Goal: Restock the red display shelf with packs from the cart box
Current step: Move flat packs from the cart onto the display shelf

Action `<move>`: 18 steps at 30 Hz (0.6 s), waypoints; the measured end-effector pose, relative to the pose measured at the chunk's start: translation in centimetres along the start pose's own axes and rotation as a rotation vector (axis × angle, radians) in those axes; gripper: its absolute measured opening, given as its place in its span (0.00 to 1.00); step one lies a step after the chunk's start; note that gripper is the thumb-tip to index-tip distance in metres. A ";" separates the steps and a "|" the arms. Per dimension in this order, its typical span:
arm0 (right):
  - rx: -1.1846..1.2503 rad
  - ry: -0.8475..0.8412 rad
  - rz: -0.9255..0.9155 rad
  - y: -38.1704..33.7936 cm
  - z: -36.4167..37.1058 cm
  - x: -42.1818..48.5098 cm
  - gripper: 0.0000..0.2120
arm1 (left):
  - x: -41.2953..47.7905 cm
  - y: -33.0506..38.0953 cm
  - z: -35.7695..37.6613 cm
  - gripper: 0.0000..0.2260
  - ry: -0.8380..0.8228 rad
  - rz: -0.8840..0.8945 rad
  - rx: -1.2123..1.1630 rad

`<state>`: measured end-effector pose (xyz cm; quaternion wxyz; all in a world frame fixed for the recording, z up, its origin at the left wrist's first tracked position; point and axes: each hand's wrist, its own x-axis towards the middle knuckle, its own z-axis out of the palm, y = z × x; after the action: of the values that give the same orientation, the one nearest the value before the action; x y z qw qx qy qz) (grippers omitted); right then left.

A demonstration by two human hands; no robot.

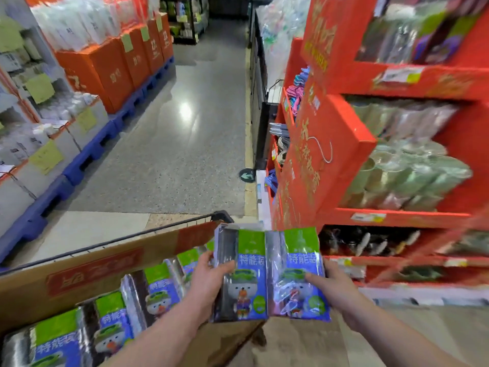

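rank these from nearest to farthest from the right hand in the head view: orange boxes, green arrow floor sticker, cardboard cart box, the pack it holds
1. pack, gripped in the right hand
2. cardboard cart box, just left and below
3. green arrow floor sticker, ahead on the aisle floor
4. orange boxes, far left up the aisle

A grey speckled floor (185, 160) runs up the middle of the frame as a shop aisle, with a bright patch of glare (186, 111) on it. Along the left, orange cartons (105, 72) and, nearer, pale cartons (23, 186) with yellow-green tags (45, 157) stand on blue pallets (100, 144). A dark shelf unit (185, 19) stands at the aisle's far end, upper centre. A round green arrow sticker (247, 175) lies beside a pale yellow floor line (248, 133), centre right.
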<state>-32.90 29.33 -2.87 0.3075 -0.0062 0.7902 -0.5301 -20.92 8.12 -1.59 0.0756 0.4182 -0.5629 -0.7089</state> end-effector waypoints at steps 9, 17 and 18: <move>0.124 0.236 -0.069 3.4 -18.4 -5.7 0.09 | -5.3 -0.1 17.9 0.15 -0.224 0.007 0.050; 0.226 0.301 -0.071 6.8 -31.1 -9.7 0.10 | -9.9 -1.6 30.5 0.12 -0.345 0.042 0.064; 0.242 0.312 -0.072 7.1 -32.2 -9.9 0.10 | -10.3 -1.6 31.5 0.11 -0.352 0.045 0.067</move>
<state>-38.54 62.62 3.93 0.1608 0.0849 0.7582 -0.6262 -35.14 37.81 2.82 -0.0222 0.2771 -0.6002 -0.7500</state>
